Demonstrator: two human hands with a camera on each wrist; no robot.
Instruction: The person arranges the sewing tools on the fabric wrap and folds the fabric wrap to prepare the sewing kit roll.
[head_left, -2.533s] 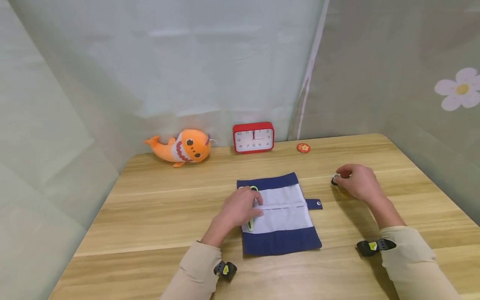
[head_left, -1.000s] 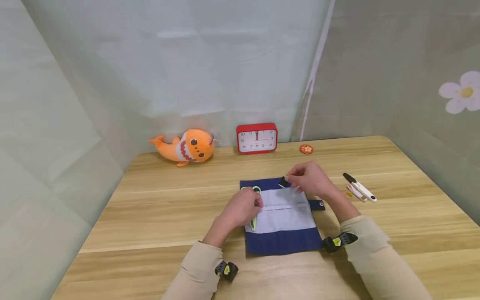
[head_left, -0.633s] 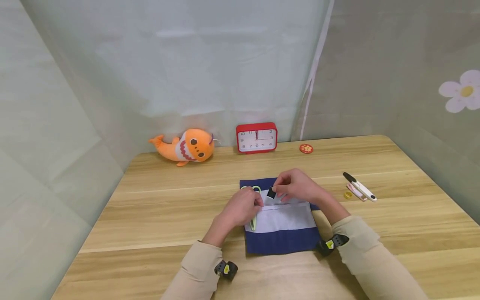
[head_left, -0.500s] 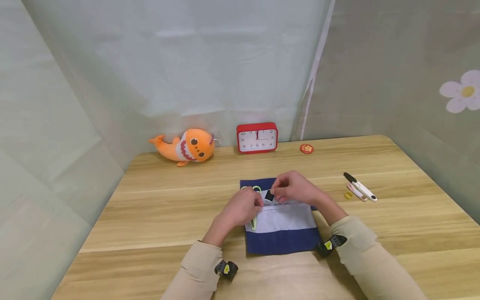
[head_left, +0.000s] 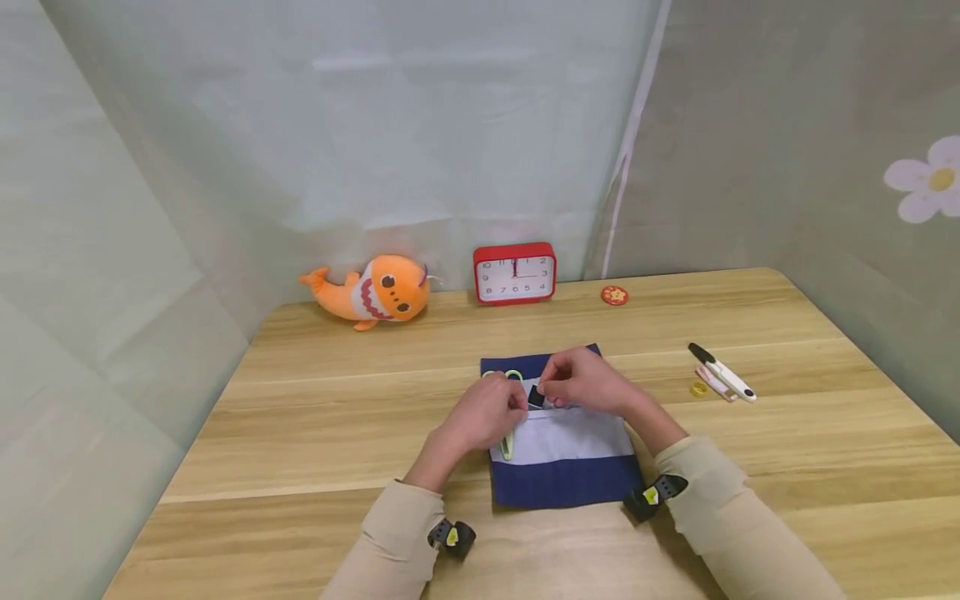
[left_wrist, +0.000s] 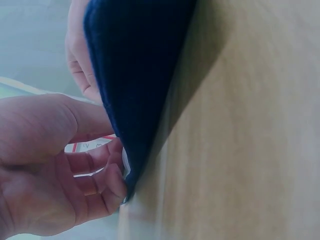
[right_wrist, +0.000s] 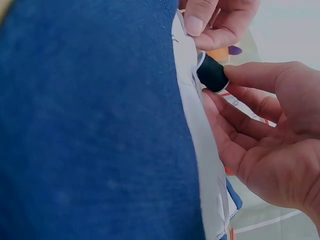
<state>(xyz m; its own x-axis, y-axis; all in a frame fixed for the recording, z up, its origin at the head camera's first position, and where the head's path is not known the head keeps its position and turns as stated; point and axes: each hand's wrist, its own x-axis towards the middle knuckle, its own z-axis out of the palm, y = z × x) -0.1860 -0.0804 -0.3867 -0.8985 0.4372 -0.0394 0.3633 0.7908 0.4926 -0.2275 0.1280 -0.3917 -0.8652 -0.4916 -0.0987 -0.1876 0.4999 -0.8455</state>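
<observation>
A navy fabric pouch with a pale lining lies unfolded on the table. My right hand pinches a spool of dark thread between thumb and fingers, right at the opening of the pale pocket. In the head view the spool shows as a small black shape between my hands. My left hand pinches the pocket's edge with thumb and finger. Under that hand, scissors with light green handles sit at the pouch's left side, partly hidden by the hand.
To the right lie a black-and-white pen-like tool, a small pink item and a yellow ring. Along the back stand an orange shark plush and a red clock, with a red round badge nearby.
My right hand has picked up the spool at the right and carried it left to the pocket opening beside my left hand. My left hand has stayed at the pouch.
</observation>
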